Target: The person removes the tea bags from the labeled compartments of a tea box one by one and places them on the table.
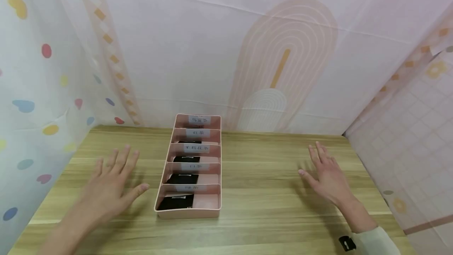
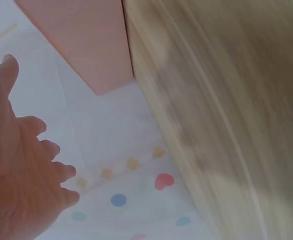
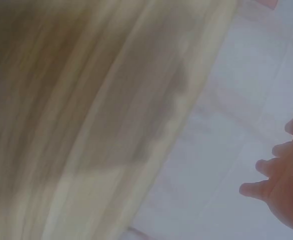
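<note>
A long pink organizer box [image 1: 187,214] stands on the wooden table, split by dividers into several compartments in a row. Each divider carries a white label with handwritten characters. Black flat packets, such as the nearest one [image 1: 175,202], lie in the left part of the compartments; the farthest compartment's contents are mostly hidden. To the left of the box my left hand [image 1: 112,186] hovers with fingers spread, holding nothing. My right hand [image 1: 327,176] hovers well to the right of the box, fingers extended and apart from everything. In the left wrist view, the box's pink side [image 2: 86,40] rises beyond the thumb.
The wood-grain table [image 1: 262,192] reaches back to a patterned white cloth [image 1: 184,50] hung behind it. More cloth hangs at the left and right sides. A black device [image 1: 347,243] sits at the right wrist beside a pale sleeve [image 1: 376,241].
</note>
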### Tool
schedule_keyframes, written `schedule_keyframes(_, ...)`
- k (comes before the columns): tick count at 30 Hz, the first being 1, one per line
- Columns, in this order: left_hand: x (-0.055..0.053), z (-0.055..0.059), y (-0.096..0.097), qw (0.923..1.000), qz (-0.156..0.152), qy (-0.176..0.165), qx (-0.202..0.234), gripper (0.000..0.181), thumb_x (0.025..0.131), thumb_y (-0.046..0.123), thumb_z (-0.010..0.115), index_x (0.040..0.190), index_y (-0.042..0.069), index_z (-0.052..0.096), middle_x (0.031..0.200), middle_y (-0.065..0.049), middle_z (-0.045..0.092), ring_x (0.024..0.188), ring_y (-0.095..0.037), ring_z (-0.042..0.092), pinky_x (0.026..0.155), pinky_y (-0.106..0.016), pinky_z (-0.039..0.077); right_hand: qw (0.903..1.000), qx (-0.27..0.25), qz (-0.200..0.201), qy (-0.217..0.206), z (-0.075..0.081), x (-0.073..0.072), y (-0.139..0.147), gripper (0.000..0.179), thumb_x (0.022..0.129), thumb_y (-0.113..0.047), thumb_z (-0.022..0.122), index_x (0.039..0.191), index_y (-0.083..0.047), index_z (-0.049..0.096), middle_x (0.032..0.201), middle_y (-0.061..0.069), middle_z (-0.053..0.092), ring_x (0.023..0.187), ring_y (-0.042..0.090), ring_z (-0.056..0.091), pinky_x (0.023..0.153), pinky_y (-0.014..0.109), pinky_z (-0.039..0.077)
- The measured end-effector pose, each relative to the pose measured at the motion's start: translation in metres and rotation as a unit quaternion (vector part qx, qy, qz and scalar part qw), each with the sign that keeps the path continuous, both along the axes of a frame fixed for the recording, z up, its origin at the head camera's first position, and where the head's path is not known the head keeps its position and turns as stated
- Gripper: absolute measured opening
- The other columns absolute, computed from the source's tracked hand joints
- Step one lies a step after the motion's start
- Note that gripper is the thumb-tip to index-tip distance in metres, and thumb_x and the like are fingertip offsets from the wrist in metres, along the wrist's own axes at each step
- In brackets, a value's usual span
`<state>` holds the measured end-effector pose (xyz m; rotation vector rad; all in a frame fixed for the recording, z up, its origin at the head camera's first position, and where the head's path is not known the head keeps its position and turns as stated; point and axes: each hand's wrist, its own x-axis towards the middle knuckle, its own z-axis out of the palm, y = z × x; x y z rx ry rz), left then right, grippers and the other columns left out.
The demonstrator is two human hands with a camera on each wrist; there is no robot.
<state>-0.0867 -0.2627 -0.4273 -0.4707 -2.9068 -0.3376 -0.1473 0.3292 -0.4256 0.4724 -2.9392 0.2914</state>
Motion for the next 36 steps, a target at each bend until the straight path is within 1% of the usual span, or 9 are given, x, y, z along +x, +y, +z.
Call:
schedule_keyframes(4,0.003,-0.001,0.007,0.9999,-0.015,0.002,0.002,0.098,0.103,0.054,0.06,0.169,0.008,0.004,0.174,-0.017,-0.005,0.158,-0.044,-0.005,0.124,-0.057,-0.017,0.9999,-0.005,0.011,0.009,0.003,0.001,-0.005,0.086,0.105,-0.049,0.058,0.162,0.007,0.026,0.169,0.031,0.017,0.153,0.052,0.02,0.118,0.071,0.026)
schedule_keyframes(9,0.008,-0.001,0.014,0.9996,-0.025,0.007,0.007,0.097,0.102,0.053,0.062,0.169,0.009,0.006,0.175,-0.016,-0.001,0.159,-0.04,-0.006,0.125,-0.057,-0.013,0.999,-0.008,0.03,0.032,0.002,0.001,-0.014,0.084,0.104,-0.047,0.06,0.161,0.007,0.029,0.167,0.033,0.021,0.15,0.054,0.028,0.117,0.068,0.031)
schedule_keyframes(13,0.01,0.0,0.018,0.9994,-0.032,0.014,0.006,0.097,0.1,0.054,0.064,0.169,0.01,0.012,0.175,-0.016,0.005,0.159,-0.042,0.003,0.127,-0.056,-0.008,0.9988,-0.015,0.033,0.033,0.003,0.003,-0.022,0.084,0.104,-0.046,0.062,0.161,0.007,0.03,0.167,0.032,0.021,0.146,0.057,0.033,0.114,0.069,0.035)
schedule_keyframes(16,0.012,0.0,0.022,0.9992,-0.038,0.015,0.003,0.098,0.099,0.058,0.064,0.169,0.011,0.015,0.175,-0.015,0.006,0.158,-0.045,0.012,0.128,-0.053,-0.008,0.9988,-0.019,0.034,0.031,0.005,0.004,-0.029,0.084,0.103,-0.046,0.062,0.161,0.006,0.03,0.168,0.031,0.021,0.144,0.058,0.035,0.112,0.069,0.037)
schedule_keyframes(22,0.015,0.0,0.03,0.9986,-0.051,0.007,0.008,0.1,0.097,0.059,0.066,0.169,0.012,0.015,0.175,-0.014,0.007,0.155,-0.049,0.022,0.128,-0.047,-0.009,0.9984,-0.024,0.04,0.032,0.008,0.007,-0.043,0.085,0.103,-0.048,0.063,0.162,0.003,0.03,0.169,0.028,0.022,0.14,0.057,0.043,0.107,0.069,0.044)
schedule_keyframes(27,0.018,-0.001,0.037,0.998,-0.06,-0.003,0.021,0.1,0.096,0.059,0.068,0.169,0.014,0.017,0.174,-0.016,0.016,0.151,-0.051,0.03,0.129,-0.047,-0.004,0.998,-0.022,0.051,0.03,0.008,0.009,-0.055,0.086,0.102,-0.048,0.064,0.163,0.002,0.03,0.169,0.026,0.023,0.14,0.054,0.045,0.106,0.067,0.046)
schedule_keyframes(32,0.02,-0.002,0.041,0.9978,-0.062,-0.005,0.023,0.097,0.095,0.062,0.067,0.167,0.012,0.027,0.172,-0.016,0.025,0.149,-0.05,0.035,0.13,-0.052,0.009,0.997,-0.022,0.067,0.033,0.008,0.01,-0.068,0.086,0.101,-0.048,0.066,0.162,0.002,0.031,0.169,0.025,0.025,0.143,0.051,0.042,0.11,0.066,0.043)
schedule_keyframes(34,0.021,-0.002,0.043,0.9976,-0.065,0.001,0.024,0.094,0.094,0.062,0.068,0.165,0.011,0.033,0.17,-0.015,0.029,0.148,-0.049,0.037,0.128,-0.054,0.017,0.9962,-0.024,0.073,0.039,0.008,0.011,-0.073,0.086,0.1,-0.047,0.067,0.162,0.002,0.033,0.168,0.024,0.027,0.143,0.051,0.043,0.111,0.065,0.043)
schedule_keyframes(36,0.021,-0.003,0.044,0.9973,-0.068,0.008,0.026,0.093,0.094,0.062,0.069,0.164,0.01,0.037,0.17,-0.014,0.031,0.146,-0.048,0.04,0.13,-0.047,0.011,0.9952,-0.027,0.081,0.048,0.008,0.011,-0.077,0.086,0.099,-0.047,0.069,0.161,0.002,0.035,0.168,0.024,0.029,0.143,0.05,0.043,0.111,0.064,0.043)
